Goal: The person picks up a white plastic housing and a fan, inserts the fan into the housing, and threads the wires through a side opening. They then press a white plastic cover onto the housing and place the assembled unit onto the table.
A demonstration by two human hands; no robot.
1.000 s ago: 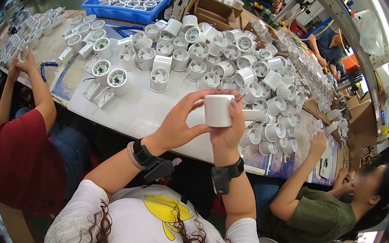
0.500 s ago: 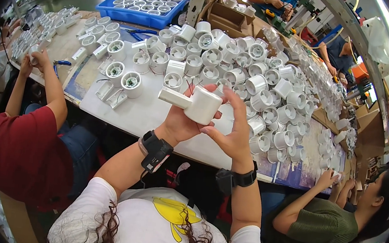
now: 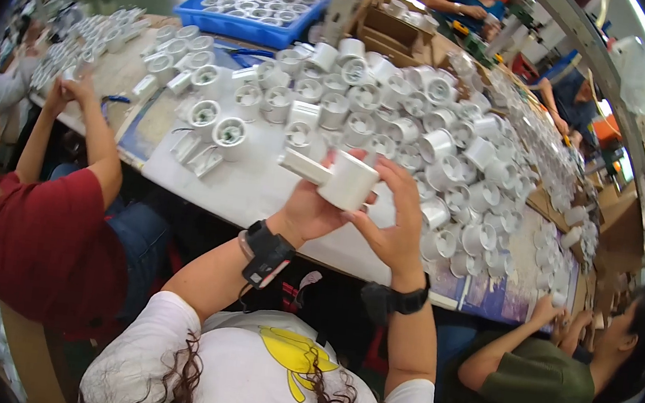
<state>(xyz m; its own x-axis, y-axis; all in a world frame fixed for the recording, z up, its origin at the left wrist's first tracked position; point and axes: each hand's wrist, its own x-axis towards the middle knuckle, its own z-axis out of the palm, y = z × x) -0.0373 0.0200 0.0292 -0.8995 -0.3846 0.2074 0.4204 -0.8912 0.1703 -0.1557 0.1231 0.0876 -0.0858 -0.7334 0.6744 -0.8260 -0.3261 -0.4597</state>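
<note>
Over the near side of the table, I hold a white plastic cylindrical housing (image 3: 350, 184) with a flat stub handle pointing left. My left hand (image 3: 307, 211) is wrapped under and behind it. My right hand (image 3: 395, 234) closes on its right side, with thumb and fingers at the edges. The inside of the housing is turned out of sight. Beyond my hands lies a big heap of similar white housings (image 3: 364, 97), several with fan blades inside. Two housings with green circuit boards (image 3: 230, 133) stand upright to the left, near small white handle pieces (image 3: 204, 161).
A blue tray (image 3: 235, 27) full of white round parts sits at the back, beside an open cardboard box (image 3: 389, 34). Co-workers sit close on both sides, one in a red shirt (image 3: 54, 250), one in green (image 3: 529, 376). A metal post (image 3: 343, 9) rises behind the heap.
The view has shifted, so the scene sits a little further right and lower. Both hands keep the same hold on the housing, which has hardly turned.
</note>
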